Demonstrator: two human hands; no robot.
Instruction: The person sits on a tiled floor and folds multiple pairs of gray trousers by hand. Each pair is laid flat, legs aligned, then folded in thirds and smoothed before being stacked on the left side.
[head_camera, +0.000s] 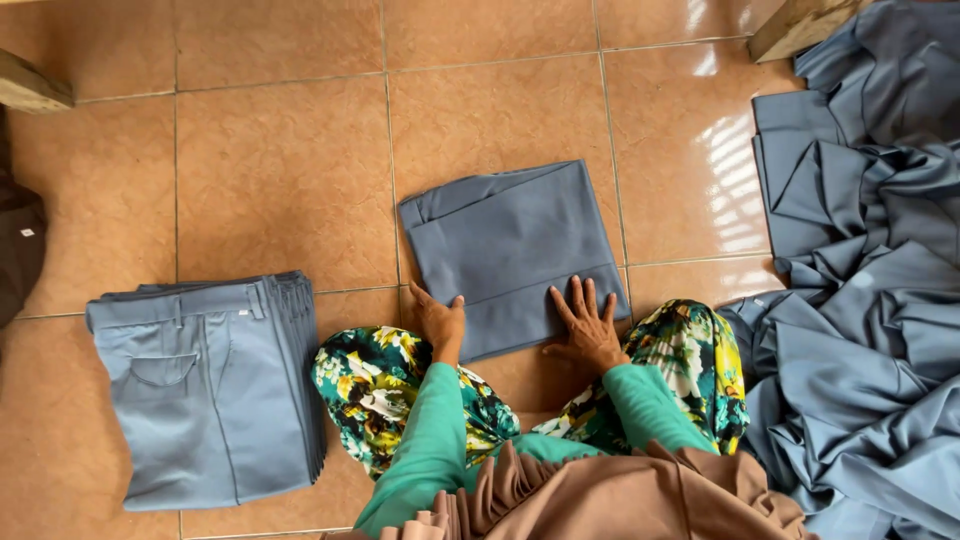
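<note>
A folded grey-blue garment (510, 240) lies flat on the tiled floor in front of me. My left hand (440, 322) rests on its near left corner, fingers together and pressing down. My right hand (585, 328) lies flat on its near right edge with fingers spread. Both arms wear green sleeves. My knees, in floral-patterned cloth (375, 385), flank the garment's near edge.
A neat stack of folded grey-blue trousers (205, 385) sits on the floor to my left. A loose heap of the same grey-blue cloth (860, 270) fills the right side. Dark fabric (18, 250) shows at the far left edge; wooden pieces (800, 25) stand at the top corners.
</note>
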